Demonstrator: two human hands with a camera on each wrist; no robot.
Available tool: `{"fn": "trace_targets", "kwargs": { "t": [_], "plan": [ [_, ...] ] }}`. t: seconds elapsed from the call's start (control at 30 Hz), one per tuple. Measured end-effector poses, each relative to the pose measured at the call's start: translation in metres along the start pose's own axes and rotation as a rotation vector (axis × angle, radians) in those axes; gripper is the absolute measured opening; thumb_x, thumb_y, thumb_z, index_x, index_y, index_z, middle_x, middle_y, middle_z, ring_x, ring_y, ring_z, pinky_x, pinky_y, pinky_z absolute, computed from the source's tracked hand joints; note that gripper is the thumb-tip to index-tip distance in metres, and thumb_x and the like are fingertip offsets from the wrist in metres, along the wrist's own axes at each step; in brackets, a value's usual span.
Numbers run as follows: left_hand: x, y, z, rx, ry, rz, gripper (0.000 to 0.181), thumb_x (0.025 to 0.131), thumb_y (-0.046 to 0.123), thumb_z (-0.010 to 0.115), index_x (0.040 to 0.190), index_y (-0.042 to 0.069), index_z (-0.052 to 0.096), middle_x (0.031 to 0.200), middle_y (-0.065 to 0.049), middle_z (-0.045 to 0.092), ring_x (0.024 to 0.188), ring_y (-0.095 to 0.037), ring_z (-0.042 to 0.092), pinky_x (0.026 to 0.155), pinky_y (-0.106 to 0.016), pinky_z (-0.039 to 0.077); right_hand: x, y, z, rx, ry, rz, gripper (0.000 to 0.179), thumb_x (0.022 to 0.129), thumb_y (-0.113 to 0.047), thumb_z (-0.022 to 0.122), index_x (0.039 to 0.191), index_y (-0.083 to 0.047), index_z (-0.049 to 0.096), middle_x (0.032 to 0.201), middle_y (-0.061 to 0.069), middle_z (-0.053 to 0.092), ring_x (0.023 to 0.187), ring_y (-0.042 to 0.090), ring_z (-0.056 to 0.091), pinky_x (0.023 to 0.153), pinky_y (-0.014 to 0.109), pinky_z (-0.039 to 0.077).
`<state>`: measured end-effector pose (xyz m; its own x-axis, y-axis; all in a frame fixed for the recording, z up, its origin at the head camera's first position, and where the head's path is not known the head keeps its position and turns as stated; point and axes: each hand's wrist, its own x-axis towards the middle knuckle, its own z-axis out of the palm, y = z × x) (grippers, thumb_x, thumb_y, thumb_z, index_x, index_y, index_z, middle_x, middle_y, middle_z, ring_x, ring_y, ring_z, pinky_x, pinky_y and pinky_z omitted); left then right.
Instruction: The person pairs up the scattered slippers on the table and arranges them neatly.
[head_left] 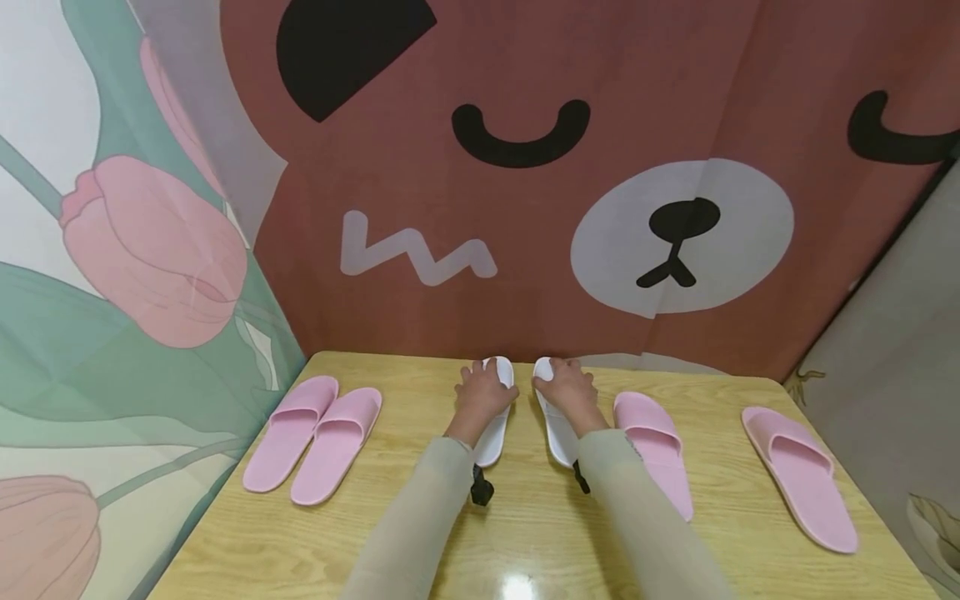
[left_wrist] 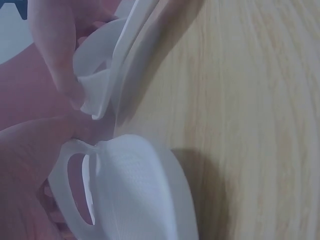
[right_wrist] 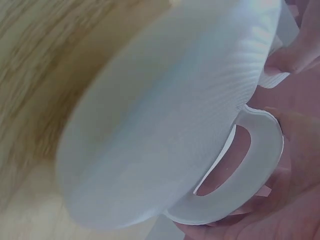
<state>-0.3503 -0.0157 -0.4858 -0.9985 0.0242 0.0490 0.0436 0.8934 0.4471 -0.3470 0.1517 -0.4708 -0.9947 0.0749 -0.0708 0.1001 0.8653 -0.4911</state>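
Note:
Two white slippers stand side by side near the table's back edge, toes toward the curtain. My left hand [head_left: 480, 398] grips the left white slipper [head_left: 492, 442] over its strap, and my right hand [head_left: 572, 395] grips the right white slipper [head_left: 557, 429] likewise. Seen from the left wrist, fingers wrap the strap of the near slipper [left_wrist: 135, 185], whose sole is tilted close over the wood. In the right wrist view the other slipper [right_wrist: 160, 135] is also tilted, its strap opening facing the camera. Fingers hide much of both straps.
A pair of pink slippers, one [head_left: 281, 442] beside another [head_left: 333, 454], lies at the left. To the right lie a pink slipper [head_left: 667, 467], partly behind my sleeve, and another [head_left: 810, 492] near the table's [head_left: 525, 533] right edge. A bear-print curtain [head_left: 525, 308] hangs behind.

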Motion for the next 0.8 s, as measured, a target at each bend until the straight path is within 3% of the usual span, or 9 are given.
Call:
{"fn": "trace_targets", "kwargs": {
  "t": [0.4, 0.63, 0.8],
  "plan": [
    [0.002, 0.006, 0.004, 0.023, -0.026, -0.010, 0.076, 0.092, 0.047, 0.064, 0.153, 0.007, 0.042, 0.150, -0.021, 0.044, 0.136, -0.045, 0.037, 0.102, -0.064, 0.039, 0.005, -0.001, 0.007, 0.023, -0.034, 0.022, 0.072, 0.098, -0.048, 0.055, 0.157, -0.011, 0.037, 0.160, 0.028, 0.026, 0.136, 0.060, 0.031, 0.103, 0.071, 0.036],
    [0.001, 0.006, 0.011, 0.066, -0.026, -0.032, 0.075, 0.094, 0.050, 0.062, 0.153, 0.007, 0.042, 0.146, -0.020, 0.048, 0.132, -0.044, 0.041, 0.101, -0.061, 0.041, 0.005, 0.000, 0.011, 0.028, -0.043, 0.036, 0.071, 0.097, -0.048, 0.056, 0.155, -0.010, 0.041, 0.156, 0.028, 0.032, 0.134, 0.060, 0.035, 0.103, 0.069, 0.037],
    [0.005, 0.006, 0.013, 0.092, -0.056, -0.031, 0.076, 0.098, 0.056, 0.052, 0.156, 0.009, 0.038, 0.149, -0.020, 0.046, 0.135, -0.046, 0.039, 0.103, -0.061, 0.040, 0.007, -0.003, 0.011, 0.032, -0.053, 0.032, 0.071, 0.098, -0.050, 0.055, 0.155, -0.009, 0.041, 0.155, 0.029, 0.033, 0.134, 0.061, 0.034, 0.102, 0.071, 0.037]
  ]
}}
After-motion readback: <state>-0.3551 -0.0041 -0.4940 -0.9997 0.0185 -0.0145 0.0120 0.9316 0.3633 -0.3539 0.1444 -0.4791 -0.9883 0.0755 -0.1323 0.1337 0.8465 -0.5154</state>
